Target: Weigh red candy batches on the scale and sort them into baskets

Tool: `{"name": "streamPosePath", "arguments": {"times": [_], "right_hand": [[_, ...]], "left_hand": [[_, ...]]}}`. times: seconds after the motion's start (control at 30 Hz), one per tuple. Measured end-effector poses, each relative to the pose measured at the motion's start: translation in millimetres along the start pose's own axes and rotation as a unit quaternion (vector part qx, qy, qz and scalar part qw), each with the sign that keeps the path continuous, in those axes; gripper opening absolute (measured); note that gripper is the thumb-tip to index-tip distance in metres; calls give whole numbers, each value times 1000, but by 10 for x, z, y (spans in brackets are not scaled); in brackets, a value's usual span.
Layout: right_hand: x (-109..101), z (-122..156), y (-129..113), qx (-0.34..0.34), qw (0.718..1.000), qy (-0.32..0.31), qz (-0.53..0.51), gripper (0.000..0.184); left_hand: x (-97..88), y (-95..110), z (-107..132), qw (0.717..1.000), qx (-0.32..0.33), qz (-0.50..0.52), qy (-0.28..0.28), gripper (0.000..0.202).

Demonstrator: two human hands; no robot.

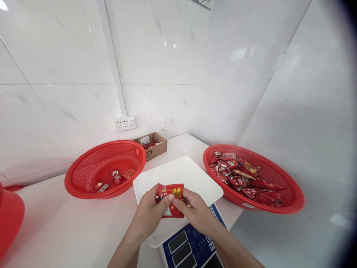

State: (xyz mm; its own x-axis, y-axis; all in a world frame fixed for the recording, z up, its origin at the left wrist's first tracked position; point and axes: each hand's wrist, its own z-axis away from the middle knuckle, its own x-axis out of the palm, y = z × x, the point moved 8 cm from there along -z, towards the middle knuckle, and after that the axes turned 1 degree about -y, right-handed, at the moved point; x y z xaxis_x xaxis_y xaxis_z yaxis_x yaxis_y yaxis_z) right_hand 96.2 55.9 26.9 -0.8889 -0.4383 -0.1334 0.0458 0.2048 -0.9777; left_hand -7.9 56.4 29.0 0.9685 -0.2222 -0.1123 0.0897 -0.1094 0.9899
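Between both hands is a small red snack packet (176, 190) with yellow print, held over the white weighing tray (189, 167) of a digital scale (184, 245). My left hand (149, 210) grips its left side, the thumb pressed on the front. From the right, my right hand (195, 208) pinches it the same way, and the two thumbs nearly touch. Fingers behind the packet are hidden. Left of the tray, a red plastic basket (75, 186) contains a few red packets (116, 176). Another red basket (297, 197), to the right, carries a heap of red packets (242, 175).
A cardboard box (158, 149) with red packets inside stands at the back, near a clear plastic bottle (164, 128). Part of another red basket (9, 219) shows at the left edge. A wall socket (125, 123) sits above the white table (55, 223).
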Motion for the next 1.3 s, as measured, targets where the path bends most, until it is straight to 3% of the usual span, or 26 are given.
{"name": "streamPosePath", "arguments": {"times": [0.27, 0.43, 0.53, 0.8, 1.1, 1.3], "right_hand": [[2, -20, 89, 20, 1000, 6, -4, 36], [-139, -47, 79, 10, 996, 83, 27, 36], [-166, -66, 50, -2, 996, 89, -4, 35], [-64, -80, 117, 9, 999, 32, 37, 43], [-50, -34, -46, -40, 995, 68, 55, 41], [-99, -22, -58, -34, 993, 84, 72, 41]], "left_hand": [[-80, -45, 0, 996, -2, 49, 77, 29], [-8, -3, -22, 999, 32, 21, 23, 36], [41, -37, -25, 1000, 17, -8, -7, 37], [71, -41, -16, 998, 19, 50, 14, 35], [103, 1, 10, 995, 30, 92, -5, 32], [97, -30, 20, 999, 26, 40, 0, 37]]}}
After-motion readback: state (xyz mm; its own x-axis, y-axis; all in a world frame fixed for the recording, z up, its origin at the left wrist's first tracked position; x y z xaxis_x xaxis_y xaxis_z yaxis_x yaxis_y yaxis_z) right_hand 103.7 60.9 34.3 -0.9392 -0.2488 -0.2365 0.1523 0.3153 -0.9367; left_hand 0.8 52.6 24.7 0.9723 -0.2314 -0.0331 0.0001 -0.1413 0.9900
